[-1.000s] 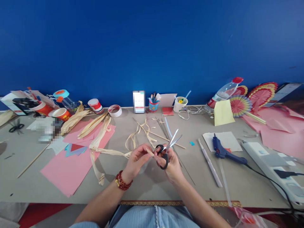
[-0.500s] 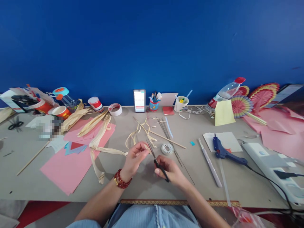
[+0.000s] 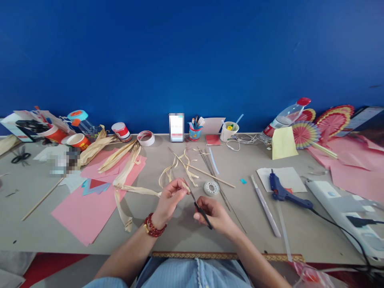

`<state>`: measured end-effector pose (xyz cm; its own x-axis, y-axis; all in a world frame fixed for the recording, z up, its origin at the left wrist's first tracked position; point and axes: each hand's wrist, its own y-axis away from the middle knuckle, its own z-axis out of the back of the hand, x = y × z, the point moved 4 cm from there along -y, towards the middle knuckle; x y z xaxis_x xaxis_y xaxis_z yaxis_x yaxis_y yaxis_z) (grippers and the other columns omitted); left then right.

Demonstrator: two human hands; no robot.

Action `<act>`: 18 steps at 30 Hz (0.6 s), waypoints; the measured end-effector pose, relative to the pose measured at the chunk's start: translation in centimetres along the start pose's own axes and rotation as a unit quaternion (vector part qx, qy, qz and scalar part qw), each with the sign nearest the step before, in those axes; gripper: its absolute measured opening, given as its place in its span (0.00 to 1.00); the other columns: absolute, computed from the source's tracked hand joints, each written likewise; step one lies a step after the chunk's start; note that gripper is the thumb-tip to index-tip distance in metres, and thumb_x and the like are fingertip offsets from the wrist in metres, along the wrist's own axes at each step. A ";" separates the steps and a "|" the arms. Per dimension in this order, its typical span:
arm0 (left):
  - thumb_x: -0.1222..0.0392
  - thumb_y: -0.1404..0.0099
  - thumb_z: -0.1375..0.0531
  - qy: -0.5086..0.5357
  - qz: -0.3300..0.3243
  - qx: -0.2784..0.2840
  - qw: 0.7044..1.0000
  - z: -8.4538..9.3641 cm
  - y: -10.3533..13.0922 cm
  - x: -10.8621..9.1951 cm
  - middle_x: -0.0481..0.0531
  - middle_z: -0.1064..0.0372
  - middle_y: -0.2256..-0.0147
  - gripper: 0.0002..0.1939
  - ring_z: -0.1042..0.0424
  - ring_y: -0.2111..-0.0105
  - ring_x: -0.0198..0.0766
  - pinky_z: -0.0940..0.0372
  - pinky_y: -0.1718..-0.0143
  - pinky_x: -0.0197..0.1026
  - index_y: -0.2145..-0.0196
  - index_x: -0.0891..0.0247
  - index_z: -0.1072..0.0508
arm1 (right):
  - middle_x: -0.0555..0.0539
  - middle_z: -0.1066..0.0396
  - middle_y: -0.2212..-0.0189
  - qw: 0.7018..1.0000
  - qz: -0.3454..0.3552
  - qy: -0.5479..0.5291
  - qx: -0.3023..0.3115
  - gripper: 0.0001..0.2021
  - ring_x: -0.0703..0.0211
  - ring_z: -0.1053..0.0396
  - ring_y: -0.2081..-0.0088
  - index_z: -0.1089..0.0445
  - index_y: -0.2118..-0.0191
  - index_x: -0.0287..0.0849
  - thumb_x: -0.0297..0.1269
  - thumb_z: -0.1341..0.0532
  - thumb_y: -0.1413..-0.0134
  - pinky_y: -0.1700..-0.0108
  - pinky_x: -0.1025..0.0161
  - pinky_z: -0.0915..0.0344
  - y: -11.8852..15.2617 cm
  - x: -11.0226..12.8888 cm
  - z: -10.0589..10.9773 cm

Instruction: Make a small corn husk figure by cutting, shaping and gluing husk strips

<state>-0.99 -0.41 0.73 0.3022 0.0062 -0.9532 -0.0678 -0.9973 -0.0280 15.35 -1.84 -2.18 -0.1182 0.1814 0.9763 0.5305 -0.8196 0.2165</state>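
My left hand (image 3: pixel 170 199), with a red bead bracelet on the wrist, pinches the end of a pale dried husk strip (image 3: pixel 141 191) that trails left across the table. My right hand (image 3: pixel 215 216) grips black-handled scissors (image 3: pixel 198 207). Their blades point up and left, with the tips at the strip end beside my left fingers. A small grey tape roll (image 3: pixel 211 188) lies just behind my right hand.
Pink paper (image 3: pixel 90 208) and husk bundles (image 3: pixel 118 158) lie at the left. A blue glue gun (image 3: pixel 283 192) with its cord, a white stick (image 3: pixel 265 206) and a power strip (image 3: pixel 345 212) are at the right. Cups, bottle and paper fans line the blue wall.
My right hand turned the scissors from blades up and right to blades pointing left at the strip. It also dropped lower, which uncovered the grey tape roll. The left hand barely moved.
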 end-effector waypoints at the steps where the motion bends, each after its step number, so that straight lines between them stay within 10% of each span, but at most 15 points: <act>1: 0.58 0.38 0.39 -0.002 0.001 -0.003 1.000 0.0 0.0 0.0 0.51 0.34 0.69 0.09 0.36 0.67 0.38 0.39 0.60 0.40 0.73 0.62 0.33 | 0.56 0.45 0.82 1.000 -0.004 -0.004 -0.001 0.27 0.67 0.50 0.78 0.41 0.74 0.43 0.61 0.31 0.58 0.76 0.67 0.54 0.0 -0.1 0.0; 18: 0.59 0.38 0.39 0.007 0.019 -0.012 1.000 0.2 0.1 0.3 0.50 0.33 0.68 0.07 0.37 0.68 0.37 0.41 0.61 0.39 0.71 0.62 0.33 | 0.55 0.37 0.83 0.998 -0.016 -0.060 0.026 0.27 0.67 0.44 0.81 0.41 0.75 0.43 0.61 0.31 0.57 0.76 0.68 0.51 0.0 0.1 -0.4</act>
<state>-1.05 -0.50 0.36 0.3135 -0.0320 -0.9491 -0.0560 -0.9983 0.0152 15.03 -2.04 -2.08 -0.0360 0.2741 0.9610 0.5712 -0.7834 0.2449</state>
